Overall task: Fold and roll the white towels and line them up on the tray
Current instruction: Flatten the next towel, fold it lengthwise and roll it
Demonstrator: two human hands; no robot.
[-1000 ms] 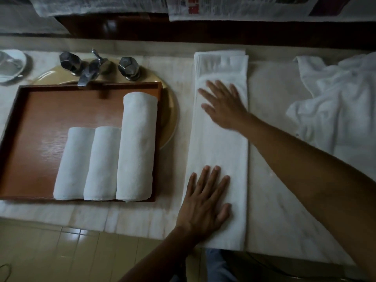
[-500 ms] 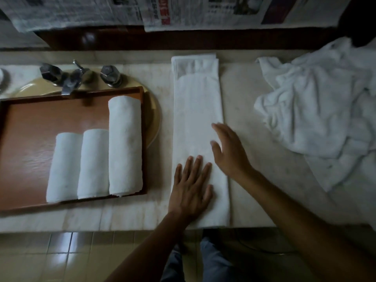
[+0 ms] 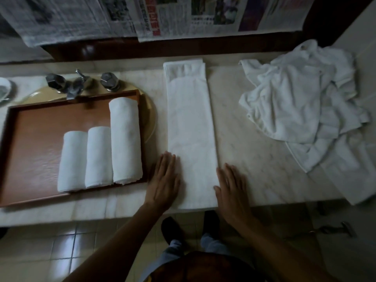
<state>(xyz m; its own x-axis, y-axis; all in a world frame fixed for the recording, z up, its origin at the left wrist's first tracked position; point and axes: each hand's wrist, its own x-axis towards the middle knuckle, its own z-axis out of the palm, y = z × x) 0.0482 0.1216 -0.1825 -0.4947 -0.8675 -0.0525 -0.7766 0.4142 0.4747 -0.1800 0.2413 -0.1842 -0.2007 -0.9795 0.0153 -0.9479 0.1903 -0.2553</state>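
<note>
Folded towel (image 3: 191,129) lies as a long narrow strip on the worktop (image 3: 254,159), running front to back. Its near end sits right at the front edge and its far end is close to the back ledge. There is bare marble to the right of the strip, up to the loose towel pile (image 3: 295,102), which spills over the front edge at far right. On the left only a narrow gap separates the strip from the tray (image 3: 36,127). My left hand (image 3: 164,180) is flat, palm down, fingers straight and together, at the strip's left edge near its front end, fingertips just over the edge, gripping nothing. My right hand (image 3: 232,188) mirrors it on the right edge, flat and open, thumb touching the towel, holding nothing; it's a bit blurred. Three rolled towels (image 3: 99,155) lie side by side, touching, in the tray's right half, and the rightmost is longer than the other two. The tray sits over a basin (image 3: 151,119), with taps (image 3: 77,86) just behind its far rim. Newspaper (image 3: 162,15) hangs along the back wall. The tray's right wall stands close to my left hand.
</note>
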